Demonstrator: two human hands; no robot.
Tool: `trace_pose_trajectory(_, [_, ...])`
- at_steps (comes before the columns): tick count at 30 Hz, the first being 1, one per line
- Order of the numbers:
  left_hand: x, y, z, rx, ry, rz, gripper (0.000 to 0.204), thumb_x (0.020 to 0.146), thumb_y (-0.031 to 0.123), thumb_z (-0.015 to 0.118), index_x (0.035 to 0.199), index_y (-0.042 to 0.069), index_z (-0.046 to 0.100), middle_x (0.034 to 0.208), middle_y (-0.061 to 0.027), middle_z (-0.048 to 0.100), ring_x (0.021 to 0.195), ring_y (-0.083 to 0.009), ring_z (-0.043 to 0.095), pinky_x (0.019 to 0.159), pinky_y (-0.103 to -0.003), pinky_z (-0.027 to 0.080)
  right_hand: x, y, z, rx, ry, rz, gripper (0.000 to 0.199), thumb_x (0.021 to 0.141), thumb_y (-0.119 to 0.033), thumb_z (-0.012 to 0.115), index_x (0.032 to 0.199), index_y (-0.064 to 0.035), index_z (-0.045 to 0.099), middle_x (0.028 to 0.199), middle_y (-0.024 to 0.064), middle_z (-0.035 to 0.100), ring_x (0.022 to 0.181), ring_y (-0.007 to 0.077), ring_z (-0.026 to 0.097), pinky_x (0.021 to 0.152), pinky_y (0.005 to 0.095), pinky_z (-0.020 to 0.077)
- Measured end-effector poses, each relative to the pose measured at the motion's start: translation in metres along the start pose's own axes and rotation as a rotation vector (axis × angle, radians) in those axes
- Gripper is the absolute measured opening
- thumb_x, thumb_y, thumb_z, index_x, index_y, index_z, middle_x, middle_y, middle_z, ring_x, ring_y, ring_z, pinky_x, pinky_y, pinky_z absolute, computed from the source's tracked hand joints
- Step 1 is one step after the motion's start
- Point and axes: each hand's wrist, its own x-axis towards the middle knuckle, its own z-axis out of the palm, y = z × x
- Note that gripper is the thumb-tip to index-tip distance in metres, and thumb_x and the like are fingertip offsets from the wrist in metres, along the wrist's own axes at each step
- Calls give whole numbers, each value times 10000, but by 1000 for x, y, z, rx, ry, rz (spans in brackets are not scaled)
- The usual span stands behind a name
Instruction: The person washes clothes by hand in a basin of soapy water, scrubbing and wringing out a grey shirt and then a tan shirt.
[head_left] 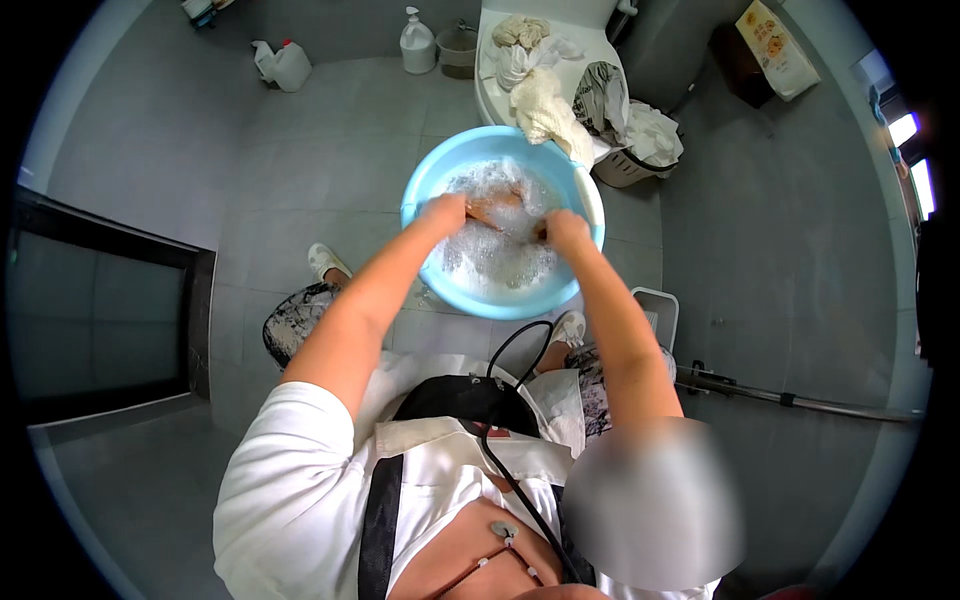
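Note:
A round light-blue basin (415,180) on the floor in front of me holds water covered with white suds (490,260). My left hand (446,213) is over the basin's left half, fingers closed on a brown wet cloth (482,212) that lies partly under the foam. On the right side of the water, my right hand (567,231) is closed too, with a dark brown bit of the cloth showing at its fingertips. Foam hides most of the cloth's shape. A cream knitted cloth (545,112) hangs down to the basin's far right rim.
Beyond the basin is a white toilet (490,95) with a dark printed cloth (600,98) and other cloths on its lid. A basket (625,170) of white cloth stands beside it. A pump bottle (417,45), a small bucket (457,52) and a white jug (285,66) line the far wall.

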Motion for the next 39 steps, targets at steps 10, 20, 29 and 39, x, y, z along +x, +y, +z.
trace_pose_trajectory(10, [-9, -3, -70, -990, -56, -283, 318, 784, 45, 384, 1052, 88, 548, 922, -96, 592, 767, -200, 592, 662, -380, 513, -50, 10, -88, 1145, 16, 241, 376, 791, -85, 403, 1136, -170, 527, 977, 40, 580, 871, 169, 552, 634, 308, 482])
trace_pose_trajectory(20, [-20, 25, -92, -1552, 55, -196, 268, 786, -2, 433, 1027, 65, 529, 901, -96, 581, 784, -215, 598, 714, -406, 511, -75, -4, -109, 1554, 144, 112, 308, 809, -137, 541, 1115, -105, 522, 969, 40, 562, 855, 147, 542, 755, 296, 498])
trace_pose_trajectory(29, [-39, 101, -106, -1556, -83, 380, 381, 728, -33, 506, 1103, 32, 480, 898, -77, 556, 813, -152, 551, 739, -306, 467, -72, -62, -109, 530, 437, -137, 566, 690, -368, 661, 1160, -95, 503, 904, 182, 614, 864, 310, 589, 753, 360, 444])
trace_pose_trajectory(39, [-38, 8, -41, -1120, 195, -31, 443, 725, 104, 555, 1153, 32, 466, 1045, -101, 521, 937, -202, 520, 778, -301, 431, -59, -70, -167, 1325, 653, -115, 228, 772, -94, 523, 965, -26, 623, 701, 39, 567, 601, 118, 484, 524, 247, 392])
